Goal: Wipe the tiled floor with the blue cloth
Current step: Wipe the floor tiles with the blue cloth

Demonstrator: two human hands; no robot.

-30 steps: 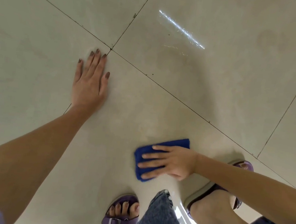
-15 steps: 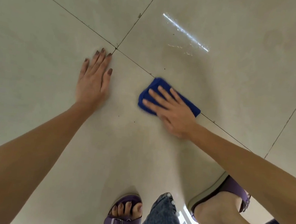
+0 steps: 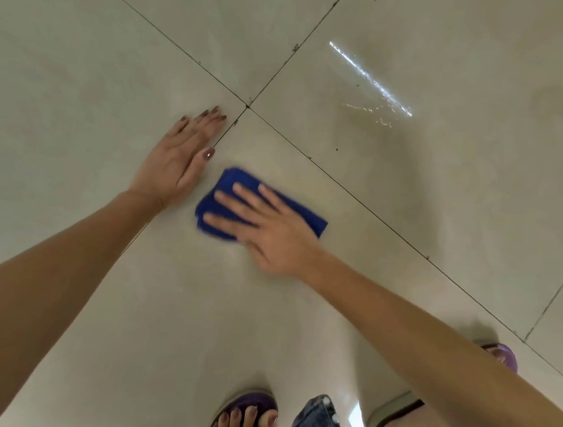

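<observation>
Floor (image 3: 445, 212) comes first, because it is the biggest thing: big pale tiles with thin dark lines between them. Four tiles meet at a corner just past the left fingertips. Far beyond the right fingers there is a bright shiny streak (image 3: 372, 81) on a tile. It may be wet or just light; I cannot tell.

Next come the two bare arms, reaching down and forward. The person looks crouched low, likely so both hands can reach the tiles.

Two feet in purple sandals (image 3: 246, 423) sit at the bottom, well behind the hands.

Then the left hand (image 3: 178, 165). It lies flat on the tile with fingers straight and close together, holding nothing. It is probably there to prop the body up.

The right hand (image 3: 265, 229) is flat too, with fingers spread and loose, not curled. It presses down on the cloth (image 3: 231, 181) instead of grabbing it. A flat hand likely pushes more of the cloth onto the tile.

The cloth is blue and folded small. It lies under the right fingers and sticks out on both sides of them. It sits just beside the left thumb, not touching it. The hand looks blurry, so I think it is mid-wipe.
</observation>
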